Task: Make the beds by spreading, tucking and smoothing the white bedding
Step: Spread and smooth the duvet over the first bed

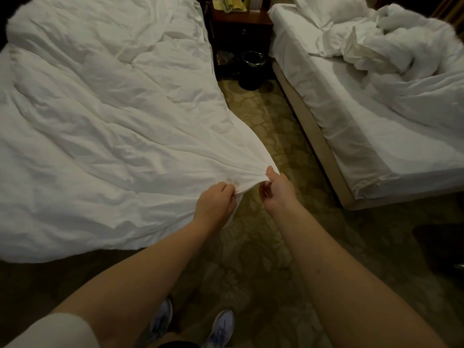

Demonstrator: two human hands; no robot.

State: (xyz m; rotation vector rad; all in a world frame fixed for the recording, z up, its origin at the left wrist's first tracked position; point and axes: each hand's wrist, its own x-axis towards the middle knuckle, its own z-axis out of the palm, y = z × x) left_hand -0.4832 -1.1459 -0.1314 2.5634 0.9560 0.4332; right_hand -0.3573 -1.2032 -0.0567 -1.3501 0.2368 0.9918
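We saw a big white duvet spread over the bed in the left half of the picture. It was full of wrinkles. Its near corner came to a point at the middle of the picture, out past the bed and over the carpet.

Both hands held that corner. The left hand had its fingers curled tight and pinched the edge of the cloth. The right hand was just beside it, with its thumb on top of the cloth and its fingers curled under. The cloth was pulled in tight folds toward the two hands.

On the right side of the picture was a second bed. Its white duvet lay in a messy heap at the upper right, next to a pillow.

Between the beds, at the top middle, stood a dark wooden nightstand with a round black bin on the floor in front of it. At the bottom we saw two light sneakers on the carpet.
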